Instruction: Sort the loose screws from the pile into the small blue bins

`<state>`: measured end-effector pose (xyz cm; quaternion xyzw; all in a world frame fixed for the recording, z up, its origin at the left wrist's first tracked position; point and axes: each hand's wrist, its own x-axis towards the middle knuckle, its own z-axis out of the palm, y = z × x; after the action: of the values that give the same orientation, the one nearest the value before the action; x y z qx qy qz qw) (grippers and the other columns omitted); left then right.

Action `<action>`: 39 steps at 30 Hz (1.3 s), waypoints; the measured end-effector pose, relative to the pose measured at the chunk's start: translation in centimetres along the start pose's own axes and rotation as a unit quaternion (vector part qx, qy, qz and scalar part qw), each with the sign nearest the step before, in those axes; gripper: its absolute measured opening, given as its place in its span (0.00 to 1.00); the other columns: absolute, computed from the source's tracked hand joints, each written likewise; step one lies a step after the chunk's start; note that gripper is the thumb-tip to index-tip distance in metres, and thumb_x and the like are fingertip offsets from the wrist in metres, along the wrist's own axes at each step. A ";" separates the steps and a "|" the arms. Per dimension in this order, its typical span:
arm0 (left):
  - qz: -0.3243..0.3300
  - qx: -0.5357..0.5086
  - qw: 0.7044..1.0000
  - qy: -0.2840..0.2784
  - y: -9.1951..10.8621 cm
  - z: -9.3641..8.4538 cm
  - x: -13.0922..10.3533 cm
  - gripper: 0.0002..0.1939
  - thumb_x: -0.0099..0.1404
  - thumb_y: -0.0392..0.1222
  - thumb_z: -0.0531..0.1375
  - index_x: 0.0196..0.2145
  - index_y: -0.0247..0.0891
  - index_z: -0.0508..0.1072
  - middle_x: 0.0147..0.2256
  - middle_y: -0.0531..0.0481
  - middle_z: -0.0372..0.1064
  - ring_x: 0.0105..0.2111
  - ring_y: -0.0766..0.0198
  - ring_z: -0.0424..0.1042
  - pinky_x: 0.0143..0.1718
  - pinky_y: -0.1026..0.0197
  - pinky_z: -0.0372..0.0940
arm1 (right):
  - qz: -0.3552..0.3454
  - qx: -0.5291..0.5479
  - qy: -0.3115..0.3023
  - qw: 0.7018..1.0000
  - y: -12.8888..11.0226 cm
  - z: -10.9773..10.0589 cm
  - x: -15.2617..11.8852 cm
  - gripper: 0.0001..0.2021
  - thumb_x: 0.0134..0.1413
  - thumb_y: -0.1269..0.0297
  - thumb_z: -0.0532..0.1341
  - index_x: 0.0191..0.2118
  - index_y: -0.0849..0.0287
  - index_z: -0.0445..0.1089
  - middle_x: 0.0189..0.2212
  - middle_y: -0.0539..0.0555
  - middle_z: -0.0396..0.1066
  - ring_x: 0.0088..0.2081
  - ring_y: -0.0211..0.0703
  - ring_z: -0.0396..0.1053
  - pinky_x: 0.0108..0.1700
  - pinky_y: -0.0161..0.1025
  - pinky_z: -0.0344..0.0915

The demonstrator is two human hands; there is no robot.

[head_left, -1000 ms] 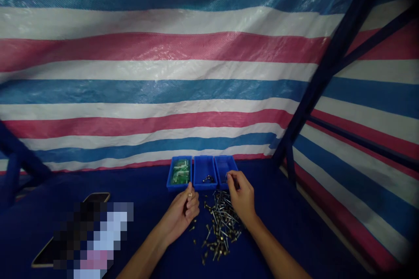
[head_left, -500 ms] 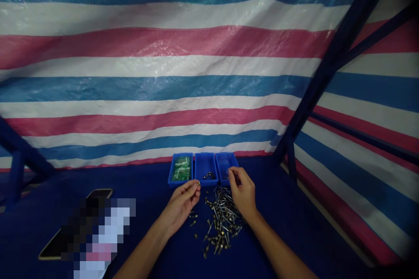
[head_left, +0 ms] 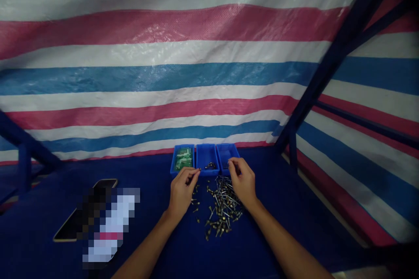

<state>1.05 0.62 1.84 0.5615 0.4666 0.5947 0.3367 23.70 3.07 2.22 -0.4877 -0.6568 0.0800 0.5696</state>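
Note:
My left hand (head_left: 182,189) is closed in a pinch just in front of the left and middle bins, a tiny dark piece at its fingertips. Beside the right blue bin (head_left: 228,150), my right hand (head_left: 242,182) pinches something too small to make out. A heap of metal screw-like pieces (head_left: 224,202) lies on the dark blue table between my hands, with a few loose ones near my left hand. The middle blue bin (head_left: 206,152) holds several small dark pieces. Green and clear packets (head_left: 183,157) fill the left blue bin (head_left: 172,165).
At the left of the table (head_left: 147,244) lies a dark flat device (head_left: 67,228) with a pale rim, partly blurred out, beside a pixelated pale item (head_left: 113,229). A striped sheet (head_left: 183,83) hangs behind, with a dark slanted frame bar (head_left: 314,83) at the right.
My left hand has turned from palm-up to knuckles-up, its pinch now beside the left bin's front. My right hand keeps its pinch by the right bin. The whole view has shifted slightly.

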 end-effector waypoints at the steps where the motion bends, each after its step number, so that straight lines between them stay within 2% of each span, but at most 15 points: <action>1: -0.003 -0.004 1.000 0.010 0.1 0.0 0.1 0.05 0.63 0.42 0.72 0.38 0.44 0.85 0.39 0.46 0.76 0.36 0.58 0.71 0.40 0.62 0.64 | -0.001 -0.001 0.000 1.000 0.0 0.0 0.0 0.09 0.72 0.62 0.57 0.43 0.56 0.73 0.34 0.52 0.73 0.33 0.42 0.69 0.40 0.40 0.66; 3: -0.008 0.006 1.000 0.006 0.1 0.1 0.3 0.05 0.63 0.42 0.72 0.38 0.45 0.85 0.38 0.47 0.75 0.33 0.59 0.69 0.40 0.62 0.64 | -0.002 -0.004 0.000 1.000 0.0 0.1 -0.1 0.09 0.72 0.62 0.57 0.43 0.56 0.73 0.33 0.52 0.73 0.32 0.42 0.69 0.39 0.40 0.66; 8: 0.000 0.054 0.999 0.003 0.0 0.4 0.4 0.06 0.64 0.43 0.71 0.40 0.46 0.85 0.38 0.47 0.73 0.40 0.56 0.72 0.43 0.63 0.64 | -0.001 -0.004 0.001 1.000 -0.2 0.0 -0.1 0.10 0.72 0.61 0.56 0.43 0.56 0.74 0.33 0.52 0.73 0.32 0.42 0.69 0.38 0.40 0.66; 12: 0.011 0.074 0.997 0.000 0.0 0.4 0.4 0.09 0.65 0.43 0.70 0.44 0.47 0.85 0.38 0.47 0.72 0.41 0.56 0.72 0.45 0.63 0.64 | -0.002 -0.001 -0.005 1.000 -0.2 0.1 -0.1 0.09 0.72 0.62 0.56 0.43 0.56 0.74 0.33 0.52 0.73 0.33 0.42 0.69 0.39 0.40 0.66; 17: 0.045 0.116 0.990 -0.063 0.2 0.0 -0.2 0.11 0.69 0.44 0.67 0.48 0.47 0.84 0.37 0.47 0.71 0.36 0.58 0.70 0.44 0.63 0.63 | 0.002 -0.002 -0.005 1.000 -0.2 0.2 -0.2 0.10 0.72 0.61 0.56 0.43 0.57 0.74 0.34 0.52 0.74 0.32 0.42 0.69 0.39 0.40 0.66; 22: 0.077 0.184 0.969 -0.147 -0.3 -0.4 -0.7 0.09 0.70 0.44 0.66 0.46 0.48 0.84 0.31 0.48 0.70 0.34 0.57 0.69 0.43 0.62 0.64 | 0.004 -0.001 -0.008 1.000 -0.2 0.3 -0.3 0.10 0.72 0.60 0.56 0.43 0.57 0.74 0.34 0.52 0.75 0.32 0.42 0.70 0.39 0.39 0.66; 27: 0.093 0.234 0.951 -0.179 -1.3 -0.3 -0.6 0.14 0.72 0.45 0.64 0.53 0.49 0.82 0.38 0.46 0.74 0.41 0.54 0.71 0.45 0.61 0.66 | 0.008 0.003 -0.010 1.000 -0.3 0.4 -0.3 0.10 0.72 0.61 0.57 0.43 0.57 0.74 0.35 0.53 0.75 0.33 0.43 0.71 0.40 0.40 0.67; 31: 0.108 0.379 0.891 -0.226 -1.5 -0.1 -0.7 0.17 0.77 0.43 0.57 0.59 0.48 0.77 0.43 0.47 0.74 0.47 0.53 0.73 0.45 0.58 0.68 | 0.000 0.008 -0.006 1.000 -0.2 0.5 -0.2 0.09 0.72 0.62 0.57 0.43 0.57 0.74 0.34 0.52 0.75 0.34 0.43 0.71 0.41 0.39 0.67; 33: 0.109 0.417 0.871 -0.237 -1.5 0.0 -0.7 0.16 0.78 0.42 0.55 0.59 0.48 0.76 0.45 0.48 0.75 0.48 0.54 0.73 0.45 0.58 0.68 | -0.003 0.011 -0.007 1.000 -0.2 0.5 -0.2 0.09 0.72 0.62 0.57 0.43 0.57 0.74 0.34 0.52 0.75 0.34 0.43 0.72 0.41 0.39 0.67; 39: 0.107 0.394 0.886 -0.219 -1.7 0.0 -0.6 0.09 0.77 0.43 0.58 0.49 0.45 0.78 0.43 0.50 0.76 0.44 0.57 0.74 0.42 0.59 0.66 | -0.005 0.014 -0.011 1.000 -0.1 0.7 -0.5 0.08 0.72 0.62 0.58 0.43 0.56 0.74 0.35 0.52 0.76 0.34 0.43 0.72 0.40 0.39 0.67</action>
<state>0.97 0.70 0.04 0.8105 0.5141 0.2559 0.1153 23.02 3.03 1.72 -0.4755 -0.6644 0.0915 0.5694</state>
